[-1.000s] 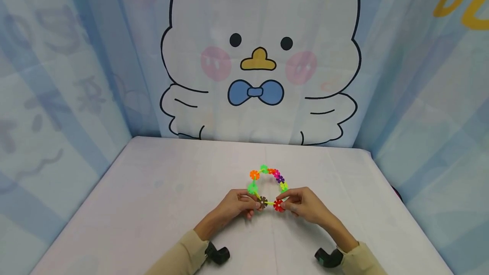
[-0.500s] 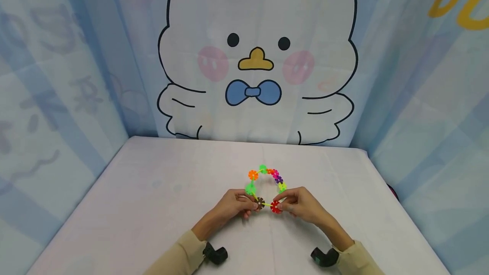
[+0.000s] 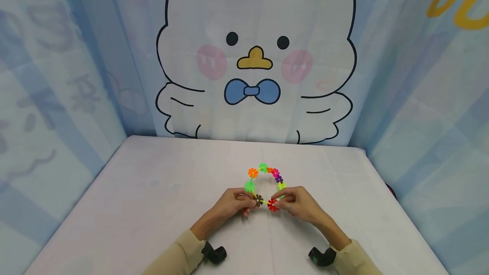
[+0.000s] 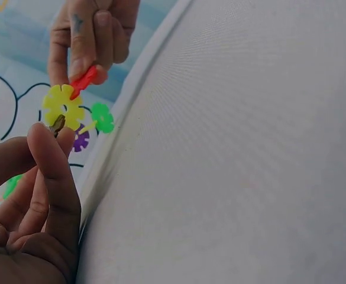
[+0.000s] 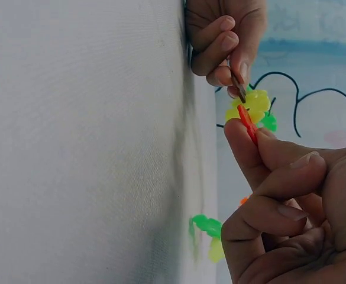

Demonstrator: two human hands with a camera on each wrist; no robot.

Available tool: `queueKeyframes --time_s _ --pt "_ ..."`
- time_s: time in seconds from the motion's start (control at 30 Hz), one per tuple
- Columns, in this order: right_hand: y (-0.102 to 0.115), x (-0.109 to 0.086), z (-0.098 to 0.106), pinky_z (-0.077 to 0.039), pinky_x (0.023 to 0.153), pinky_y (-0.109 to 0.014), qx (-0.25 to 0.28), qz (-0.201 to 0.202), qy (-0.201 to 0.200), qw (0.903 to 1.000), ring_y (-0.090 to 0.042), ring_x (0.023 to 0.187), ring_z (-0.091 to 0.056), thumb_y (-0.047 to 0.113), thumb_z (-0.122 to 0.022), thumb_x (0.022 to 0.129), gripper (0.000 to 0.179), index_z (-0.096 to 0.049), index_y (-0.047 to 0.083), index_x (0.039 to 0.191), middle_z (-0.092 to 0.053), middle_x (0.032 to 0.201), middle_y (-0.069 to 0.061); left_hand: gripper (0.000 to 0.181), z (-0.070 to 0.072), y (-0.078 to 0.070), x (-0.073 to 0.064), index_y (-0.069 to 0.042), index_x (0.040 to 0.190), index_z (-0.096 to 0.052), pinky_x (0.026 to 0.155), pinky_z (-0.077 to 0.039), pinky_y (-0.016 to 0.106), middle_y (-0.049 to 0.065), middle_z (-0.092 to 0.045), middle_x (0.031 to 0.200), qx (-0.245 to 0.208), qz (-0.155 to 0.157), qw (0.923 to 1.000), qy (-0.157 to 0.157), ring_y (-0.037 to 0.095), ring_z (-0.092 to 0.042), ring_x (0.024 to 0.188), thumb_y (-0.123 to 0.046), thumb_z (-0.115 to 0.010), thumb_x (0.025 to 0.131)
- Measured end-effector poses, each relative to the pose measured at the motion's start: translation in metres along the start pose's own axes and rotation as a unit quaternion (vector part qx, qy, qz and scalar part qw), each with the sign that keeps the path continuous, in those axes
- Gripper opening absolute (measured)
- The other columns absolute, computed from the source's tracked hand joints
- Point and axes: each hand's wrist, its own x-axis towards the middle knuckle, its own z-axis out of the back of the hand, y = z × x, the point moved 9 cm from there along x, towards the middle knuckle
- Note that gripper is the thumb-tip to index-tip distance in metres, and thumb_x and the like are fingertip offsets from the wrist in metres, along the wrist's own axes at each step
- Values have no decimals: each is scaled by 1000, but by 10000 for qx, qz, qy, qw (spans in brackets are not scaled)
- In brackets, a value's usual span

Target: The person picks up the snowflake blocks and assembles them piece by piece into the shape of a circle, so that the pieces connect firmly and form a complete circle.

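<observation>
A ring of linked plastic snowflake discs stands over the table in front of me, in several colours. My left hand (image 3: 231, 203) pinches a brown snowflake disc (image 3: 258, 200) between thumb and finger at the ring's near left. Opposite it, my right hand (image 3: 299, 203) pinches a red snowflake disc (image 3: 272, 205), which appears edge-on in the right wrist view. A yellow disc (image 4: 54, 103) joins the brown and red ones. Round the rest run green (image 3: 249, 186), orange (image 3: 253, 172), pink (image 3: 276, 173) and purple (image 3: 279, 179) discs. Fingers hide part of the ring's right side.
A white cloth covers the table (image 3: 153, 207). Behind it hangs a curtain (image 3: 259, 20) printed with a white bird, and blue curtains (image 3: 57, 75) flank both sides. Black devices (image 3: 215, 254) are worn at the wrists, by the beige sleeves (image 3: 177, 253).
Hands, ring and backdrop all shift slightly left in the head view, mostly from head movement. Both hands keep their hold on the same discs.
</observation>
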Motion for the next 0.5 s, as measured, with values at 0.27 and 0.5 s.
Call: queueKeyframes --time_s 0.27,0.5 --pt "-1 1 -1 -33 48 -19 -55 -141 -292 9995 -5 53 -46 15 -77 97 18 -78 1 108 -81 84 -14 27 -2 0 -2 3 120 -66 65 -60 22 8 -81 98 -341 96 9994 31 7 -66 69 -12 -73 99" --pt "8 -1 -9 -35 53 -20 -41 -77 -463 9989 -10 66 -61 17 -79 96 18 -76 2 106 -82 87 -11 24 -11 0 -3 4 117 -71 65 -62 21 9 -81 94 -187 211 9986 439 7 -68 70 -13 -74 99"
